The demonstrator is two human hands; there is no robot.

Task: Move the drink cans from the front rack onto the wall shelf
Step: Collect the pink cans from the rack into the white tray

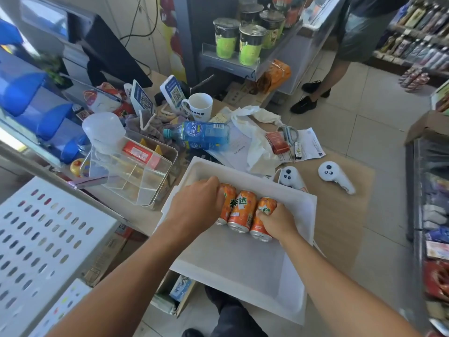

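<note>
Three orange drink cans lie side by side in a white tray (245, 271) on the counter. My left hand (199, 203) is closed over the left can (227, 205), hiding most of it. The middle can (243, 211) lies between my hands, untouched from above. My right hand (277, 221) grips the right can (263, 216) from its right side, thumb across the label. Both forearms reach in from the bottom of the view.
A clear plastic organiser (136, 171) stands left of the tray. Behind it lie a blue bottle (201, 136), a white mug (200, 107), papers and scissors (289, 133). Two white controllers (336, 176) rest at right. A person (340, 57) stands beyond the counter. A perforated white shelf (41, 239) is lower left.
</note>
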